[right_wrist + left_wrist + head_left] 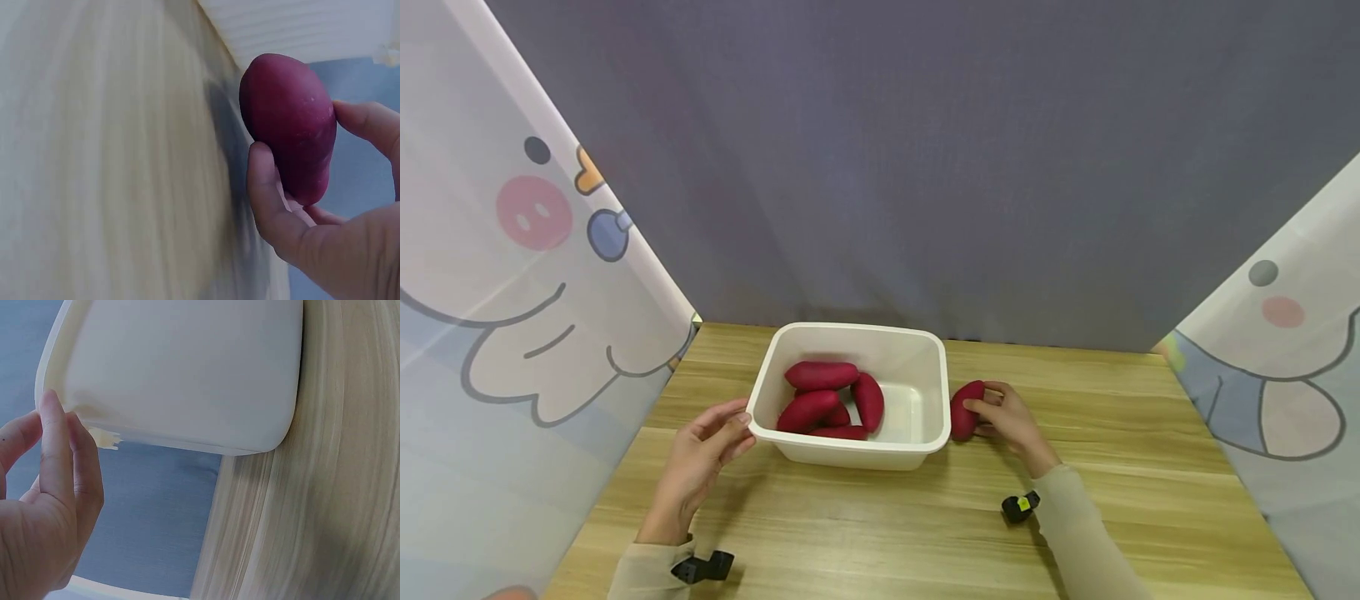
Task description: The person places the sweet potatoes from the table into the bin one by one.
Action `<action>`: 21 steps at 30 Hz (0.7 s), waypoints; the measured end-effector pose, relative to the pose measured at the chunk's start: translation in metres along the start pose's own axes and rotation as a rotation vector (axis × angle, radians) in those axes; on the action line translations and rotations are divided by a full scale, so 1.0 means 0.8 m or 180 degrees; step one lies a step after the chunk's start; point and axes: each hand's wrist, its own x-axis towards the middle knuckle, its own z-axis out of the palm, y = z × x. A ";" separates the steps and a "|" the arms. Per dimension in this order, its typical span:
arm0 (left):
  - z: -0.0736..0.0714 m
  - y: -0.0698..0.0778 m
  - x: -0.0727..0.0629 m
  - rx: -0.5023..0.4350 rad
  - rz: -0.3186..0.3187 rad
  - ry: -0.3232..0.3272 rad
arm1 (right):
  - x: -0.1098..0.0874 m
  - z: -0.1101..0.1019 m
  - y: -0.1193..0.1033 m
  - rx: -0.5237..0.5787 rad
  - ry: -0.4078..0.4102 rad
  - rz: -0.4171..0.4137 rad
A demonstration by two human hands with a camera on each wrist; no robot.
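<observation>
A white plastic bin stands on the wooden table, with several red-skinned sweet potatoes lying in its left part. My left hand pinches the bin's rim at the left front corner; in the left wrist view, its fingertips meet the edge of the bin's wall. Just outside the bin's right wall, my right hand holds another sweet potato between thumb and fingers. In the right wrist view this sweet potato is tilted, close over the table, with the bin beyond it.
The wooden table ends at a grey curtain behind the bin. Cartoon-printed sheets hang on the left and right sides. A black wrist device is on the left wrist and another on the right.
</observation>
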 end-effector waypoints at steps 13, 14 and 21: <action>-0.001 0.000 0.000 -0.0019 -0.0008 -0.0008 | -0.023 -0.031 -0.051 0.0220 -0.0148 -0.0396; -0.001 0.001 0.000 -0.0020 -0.0008 -0.0009 | -0.024 -0.032 -0.058 0.0228 -0.0171 -0.0441; -0.001 0.001 0.001 -0.0032 -0.0009 -0.0025 | -0.031 -0.026 -0.106 0.0225 -0.0342 -0.0552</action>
